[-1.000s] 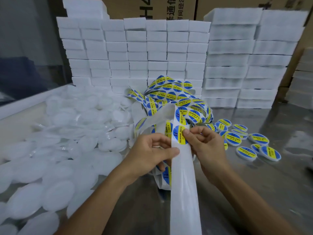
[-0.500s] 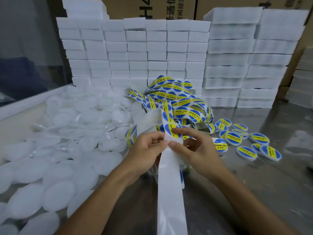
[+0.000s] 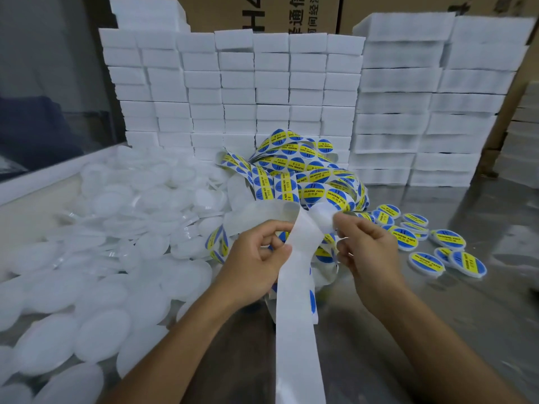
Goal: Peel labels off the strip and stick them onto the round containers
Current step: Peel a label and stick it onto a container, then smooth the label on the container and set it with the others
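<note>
Bare steel table (image 3: 481, 330) is lying open at front right, giving a hand free passage toward the near edge. Left side is being blocked by a heap of white round containers (image 3: 96, 258) running from the near edge back to the wall. Straight ahead a tangle of label strip (image 3: 303, 176) is piling up against stacked white boxes (image 3: 262, 91), which are closing off the whole back (no gap visible between stacks). Labelled containers (image 3: 423, 249) are scattering over mid-right. Spent backing tape (image 3: 297, 330) is hanging down the centre, between both forearms.
</note>
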`<act>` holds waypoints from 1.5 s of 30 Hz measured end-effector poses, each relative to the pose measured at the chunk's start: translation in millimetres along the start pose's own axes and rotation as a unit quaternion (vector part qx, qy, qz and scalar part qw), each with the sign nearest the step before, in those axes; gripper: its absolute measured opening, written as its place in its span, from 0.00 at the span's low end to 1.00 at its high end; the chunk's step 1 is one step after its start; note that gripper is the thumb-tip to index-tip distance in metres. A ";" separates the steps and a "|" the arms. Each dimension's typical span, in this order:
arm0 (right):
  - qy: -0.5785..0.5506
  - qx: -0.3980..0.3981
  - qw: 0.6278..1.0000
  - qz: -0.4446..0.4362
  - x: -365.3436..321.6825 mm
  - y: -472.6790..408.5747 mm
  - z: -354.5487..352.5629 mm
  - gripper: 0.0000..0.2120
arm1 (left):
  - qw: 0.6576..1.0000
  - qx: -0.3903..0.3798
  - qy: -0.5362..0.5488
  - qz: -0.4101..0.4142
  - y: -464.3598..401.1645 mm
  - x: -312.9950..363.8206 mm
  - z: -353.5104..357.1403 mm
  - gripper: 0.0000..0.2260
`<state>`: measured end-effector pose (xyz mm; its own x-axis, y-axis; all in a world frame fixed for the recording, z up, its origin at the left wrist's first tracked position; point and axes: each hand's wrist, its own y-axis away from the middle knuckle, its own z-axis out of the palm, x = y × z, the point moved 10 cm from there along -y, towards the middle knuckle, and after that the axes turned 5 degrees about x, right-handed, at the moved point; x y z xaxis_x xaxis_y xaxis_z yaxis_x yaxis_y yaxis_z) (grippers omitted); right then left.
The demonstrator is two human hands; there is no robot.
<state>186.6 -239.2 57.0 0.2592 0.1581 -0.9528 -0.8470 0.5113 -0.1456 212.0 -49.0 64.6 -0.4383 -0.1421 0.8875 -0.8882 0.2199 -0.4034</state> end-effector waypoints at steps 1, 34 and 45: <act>-0.046 0.010 0.998 0.028 2.3 -1.4 -3.3 0.09 | 0.999 0.021 -0.024 0.017 -0.5 1.2 -4.1 0.14; -0.184 -0.259 0.930 0.186 44.2 35.1 65.4 0.16 | 0.843 0.231 -0.466 -0.136 -3.6 -41.1 -123.6 0.21; -0.188 -0.245 0.931 0.193 43.1 32.4 61.8 0.05 | 0.827 0.195 -0.492 -0.187 -5.7 -56.9 -135.0 0.22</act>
<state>199.0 -163.6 27.7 -0.0427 0.5820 -0.8120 -0.9970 -0.0777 -0.0033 260.5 88.1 46.5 0.1481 -0.8894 0.4326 -0.8801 -0.3180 -0.3526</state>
